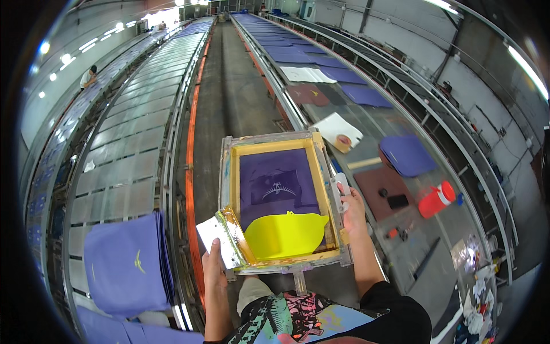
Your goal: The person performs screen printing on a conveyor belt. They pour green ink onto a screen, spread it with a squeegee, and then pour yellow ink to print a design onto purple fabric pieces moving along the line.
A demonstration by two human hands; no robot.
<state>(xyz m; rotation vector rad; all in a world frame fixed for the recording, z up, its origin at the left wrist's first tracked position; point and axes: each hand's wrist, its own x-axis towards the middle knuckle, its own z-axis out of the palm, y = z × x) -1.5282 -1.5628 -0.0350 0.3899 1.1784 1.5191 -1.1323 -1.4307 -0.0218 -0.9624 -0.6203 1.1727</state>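
Screen-printing frame (281,200), yellow-edged with a purple mesh, lies flat between two long rows of tables in the head view, directly ahead of our body. We note a pool of bright yellow ink (285,234) spread across its near end. Our left hand (213,265) is closed on the handle of a squeegee (226,241), whose ink-smeared blade rests along the frame's near-left corner. Our right hand (350,207) grips the frame's right rail, fingers wrapped round a pale handle there. On the table to the left lies a stack of purple fabric pieces (126,261). On the glass-topped table to the right stand a red bottle (436,199) lying on its side and a blue fabric piece (408,155), both well apart from the frame.
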